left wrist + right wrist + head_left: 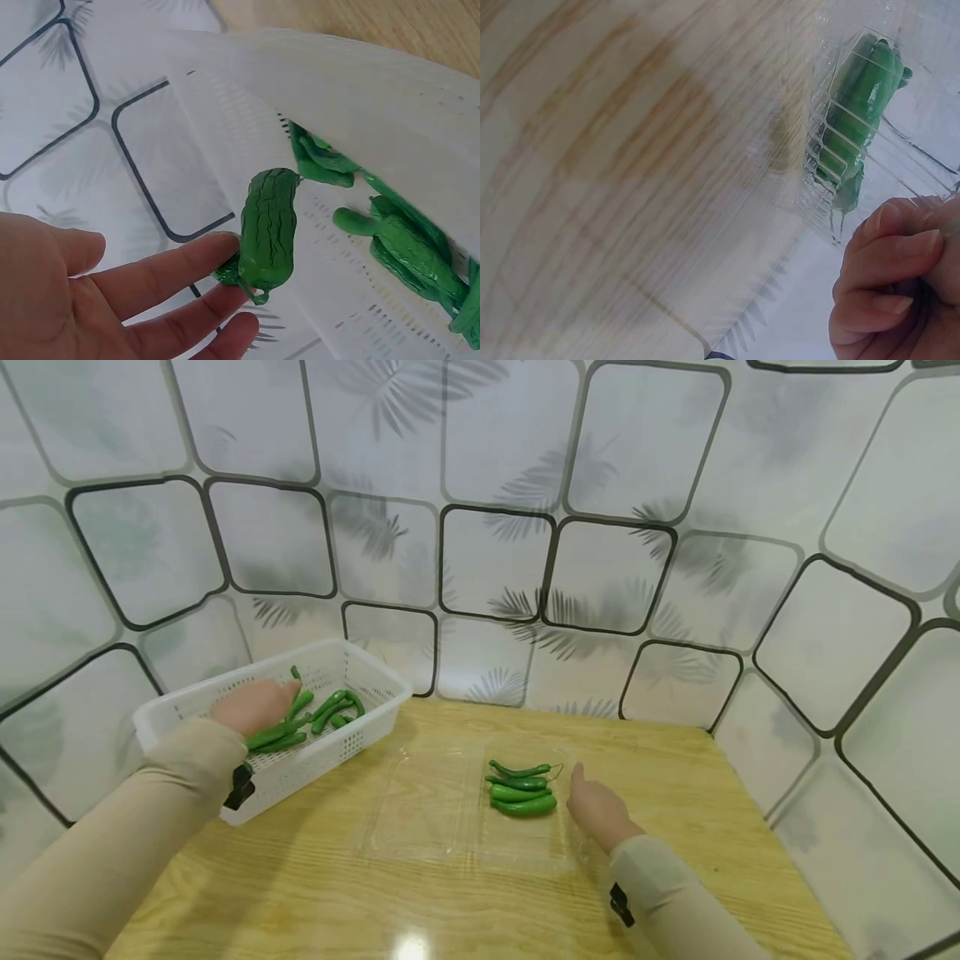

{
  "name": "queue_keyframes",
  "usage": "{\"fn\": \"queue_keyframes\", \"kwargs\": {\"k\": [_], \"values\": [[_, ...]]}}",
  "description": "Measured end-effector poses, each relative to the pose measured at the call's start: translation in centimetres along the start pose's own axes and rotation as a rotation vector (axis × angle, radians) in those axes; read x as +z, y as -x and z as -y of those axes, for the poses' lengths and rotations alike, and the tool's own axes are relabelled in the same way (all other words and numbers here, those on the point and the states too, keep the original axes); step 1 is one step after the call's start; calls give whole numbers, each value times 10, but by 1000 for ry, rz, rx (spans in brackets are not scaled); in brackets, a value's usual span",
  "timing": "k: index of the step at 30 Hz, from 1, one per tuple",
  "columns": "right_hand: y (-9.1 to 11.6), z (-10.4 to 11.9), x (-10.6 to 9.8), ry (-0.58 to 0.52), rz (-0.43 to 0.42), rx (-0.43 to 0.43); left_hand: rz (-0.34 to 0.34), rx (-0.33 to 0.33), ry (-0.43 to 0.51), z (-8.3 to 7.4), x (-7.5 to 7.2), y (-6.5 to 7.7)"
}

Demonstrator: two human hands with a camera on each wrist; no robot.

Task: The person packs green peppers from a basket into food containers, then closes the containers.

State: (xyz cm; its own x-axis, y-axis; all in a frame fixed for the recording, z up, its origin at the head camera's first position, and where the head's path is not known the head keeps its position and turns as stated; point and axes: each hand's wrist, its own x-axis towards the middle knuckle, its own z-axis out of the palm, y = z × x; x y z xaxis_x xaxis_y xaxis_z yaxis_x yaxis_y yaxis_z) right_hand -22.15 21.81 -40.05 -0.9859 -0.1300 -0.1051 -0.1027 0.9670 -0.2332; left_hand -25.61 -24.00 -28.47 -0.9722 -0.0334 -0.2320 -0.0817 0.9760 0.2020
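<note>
My left hand (pixel 258 706) reaches into the white basket (pixel 382 731). Its fingers are extended and the thumb stands apart from them in the left wrist view. A wrinkled green pepper (pixel 270 229) shows right at those fingertips. More green peppers (pixel 337 706) lie on the basket's floor. A hinged clear plastic box (pixel 525 852) lies spread flat on the table, several green peppers (pixel 525 783) in a row in its right half. At that half's right side, my right hand (pixel 596 806) grips the rim, other fingers curled in the right wrist view (pixel 889 277).
The wooden table (pixel 300 893) runs to a patterned wall covering (pixel 495 568) at the back and sides. At the back left, the basket stands at an angle close to the wall. The box's other half (pixel 420 802) lies between basket and peppers.
</note>
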Motion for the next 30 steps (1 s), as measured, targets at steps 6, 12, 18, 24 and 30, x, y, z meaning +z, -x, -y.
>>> {"fn": "queue_keyframes", "kwargs": {"k": [6, 12, 18, 24, 30], "values": [[1, 0, -1, 0, 0, -3, -25, 0, 17, -7, -6, 4], [2, 1, -2, 10, -2, -8, -88, 67, 22, -15, -8, 11], [3, 1, -2, 28, -15, -23, -95, 92, 19, -35, -11, 18], [3, 1, -2, 29, -5, -18, -124, 175, 27, -58, -7, 25], [1, 1, -2, 27, -6, -15, -189, 272, 52, -78, 2, 31]]}}
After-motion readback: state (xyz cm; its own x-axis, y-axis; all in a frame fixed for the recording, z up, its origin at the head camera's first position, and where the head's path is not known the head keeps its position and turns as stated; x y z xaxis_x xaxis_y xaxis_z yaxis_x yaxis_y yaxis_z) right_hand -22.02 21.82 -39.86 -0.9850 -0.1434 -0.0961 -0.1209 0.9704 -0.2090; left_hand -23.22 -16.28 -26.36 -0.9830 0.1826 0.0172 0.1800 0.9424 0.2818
